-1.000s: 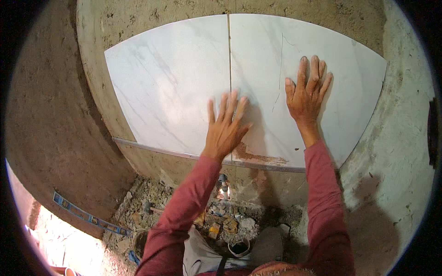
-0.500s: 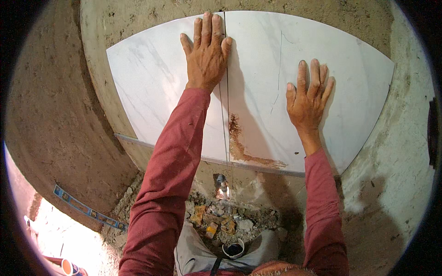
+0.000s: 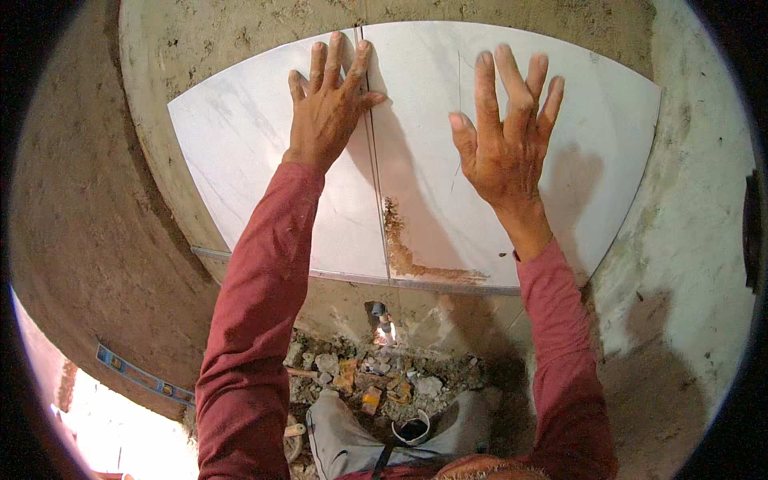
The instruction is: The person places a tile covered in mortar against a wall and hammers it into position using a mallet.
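Tiles point(image 3: 232, 144) meet on the wall point(image 3: 208, 48). The left grip point(image 3: 324, 120), released, spreads over their seam point(image 3: 377, 192); the right grip point(image 3: 510, 152), also released, seems to hover. Even, flat pressure beside the seam should serve best.

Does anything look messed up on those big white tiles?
Yes: a brown, L-shaped smear dirties the lower left corner of the right-hand tile, which is mostly white. A thin dark line also runs beside the right hand; I can't tell if it's drawn or a crack.
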`<state>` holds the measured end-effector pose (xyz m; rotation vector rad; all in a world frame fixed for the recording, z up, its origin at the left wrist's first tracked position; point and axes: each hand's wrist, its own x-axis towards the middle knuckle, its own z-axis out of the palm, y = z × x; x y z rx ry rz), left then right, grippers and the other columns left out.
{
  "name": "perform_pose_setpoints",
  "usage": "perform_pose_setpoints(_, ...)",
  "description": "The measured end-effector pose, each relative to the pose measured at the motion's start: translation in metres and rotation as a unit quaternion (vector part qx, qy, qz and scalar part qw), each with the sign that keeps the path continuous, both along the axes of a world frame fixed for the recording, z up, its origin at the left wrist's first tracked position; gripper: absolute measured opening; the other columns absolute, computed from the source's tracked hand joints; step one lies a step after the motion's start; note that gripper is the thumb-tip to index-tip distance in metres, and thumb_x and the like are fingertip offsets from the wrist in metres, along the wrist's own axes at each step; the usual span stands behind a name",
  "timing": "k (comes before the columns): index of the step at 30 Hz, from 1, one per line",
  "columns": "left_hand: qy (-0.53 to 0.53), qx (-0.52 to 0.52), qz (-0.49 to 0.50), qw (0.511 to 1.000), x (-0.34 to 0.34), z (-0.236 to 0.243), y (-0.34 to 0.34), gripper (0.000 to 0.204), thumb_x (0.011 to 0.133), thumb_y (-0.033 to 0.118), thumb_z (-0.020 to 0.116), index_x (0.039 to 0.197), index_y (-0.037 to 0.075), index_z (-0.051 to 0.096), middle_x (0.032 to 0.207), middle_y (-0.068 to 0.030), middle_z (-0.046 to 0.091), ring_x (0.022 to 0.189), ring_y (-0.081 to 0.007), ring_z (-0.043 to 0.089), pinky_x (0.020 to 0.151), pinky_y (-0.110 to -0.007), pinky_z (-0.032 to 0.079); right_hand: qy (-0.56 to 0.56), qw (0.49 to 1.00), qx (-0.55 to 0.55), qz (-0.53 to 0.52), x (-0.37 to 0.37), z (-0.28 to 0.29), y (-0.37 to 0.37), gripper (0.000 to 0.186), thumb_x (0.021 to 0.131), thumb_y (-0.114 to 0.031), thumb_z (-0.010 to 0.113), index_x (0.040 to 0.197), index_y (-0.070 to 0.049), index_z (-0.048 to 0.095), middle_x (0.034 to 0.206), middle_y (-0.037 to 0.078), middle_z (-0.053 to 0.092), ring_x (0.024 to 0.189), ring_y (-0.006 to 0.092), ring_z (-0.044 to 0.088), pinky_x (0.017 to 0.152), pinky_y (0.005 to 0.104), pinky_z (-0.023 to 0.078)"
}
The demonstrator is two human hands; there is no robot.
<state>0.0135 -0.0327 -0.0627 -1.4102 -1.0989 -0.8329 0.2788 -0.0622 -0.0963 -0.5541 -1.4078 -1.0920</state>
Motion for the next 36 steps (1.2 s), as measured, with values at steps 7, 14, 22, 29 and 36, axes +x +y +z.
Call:
perform_pose_setpoints(7,0.019,0.011,-0.024,0.999,0.008,0.008,-0.001,0.082,0.091,0.053,0.065,0.162,0.033,0.028,0.169,-0.0129,0.021,0.153,-0.0391,0.027,0.112,-0.069,0.034,-0.091,0.989,-0.067,-0.091,-0.039,-0.005,0.065,0.075,0.094,-0.049,0.064,0.155,-0.012,0.042,0.161,0.010,0.034,0.156,0.0332,0.018,0.126,0.0589,0.017)
perform_pose_setpoints(14,0.044,0.012,-0.043,0.998,-0.011,-0.010,-0.010,0.072,0.096,0.045,0.066,0.159,0.027,0.036,0.165,-0.0216,0.028,0.148,-0.0452,0.035,0.113,-0.063,0.036,-0.069,0.997,-0.037,-0.011,-0.055,-0.036,0.008,0.068,0.094,-0.050,0.063,0.151,-0.015,0.050,0.157,0.007,0.039,0.152,0.0393,0.026,0.121,0.0665,0.019)
perform_pose_setpoints(22,0.001,-0.095,-0.052,0.994,-0.003,-0.026,0.004,0.077,0.101,0.037,0.061,0.162,0.009,0.021,0.163,-0.0343,0.017,0.150,-0.0558,0.020,0.115,-0.070,0.028,0.072,0.992,0.030,-0.101,0.071,-0.114,0.040,0.056,0.107,-0.031,0.045,0.153,0.000,0.040,0.160,0.021,0.037,0.152,0.0425,0.023,0.122,0.0596,0.014)
perform_pose_setpoints(29,-0.003,-0.112,-0.053,0.992,0.013,-0.032,0.031,0.077,0.099,0.031,0.066,0.159,0.006,0.025,0.164,-0.0337,0.016,0.150,-0.0559,0.018,0.116,-0.070,0.028,0.078,0.983,-0.005,-0.164,0.088,-0.133,0.130,0.065,0.104,-0.050,0.051,0.148,-0.003,0.046,0.151,0.021,0.035,0.137,0.0427,0.037,0.115,0.0561,0.026)
perform_pose_setpoints(36,0.019,-0.112,-0.048,0.992,0.011,-0.037,0.034,0.077,0.098,0.027,0.068,0.159,0.010,0.023,0.165,-0.0320,0.014,0.150,-0.0559,0.018,0.114,-0.070,0.030,0.064,0.988,0.013,-0.139,0.145,-0.114,0.126,0.056,0.105,-0.036,0.051,0.148,0.000,0.043,0.146,0.020,0.042,0.140,0.0405,0.035,0.117,0.0591,0.025)
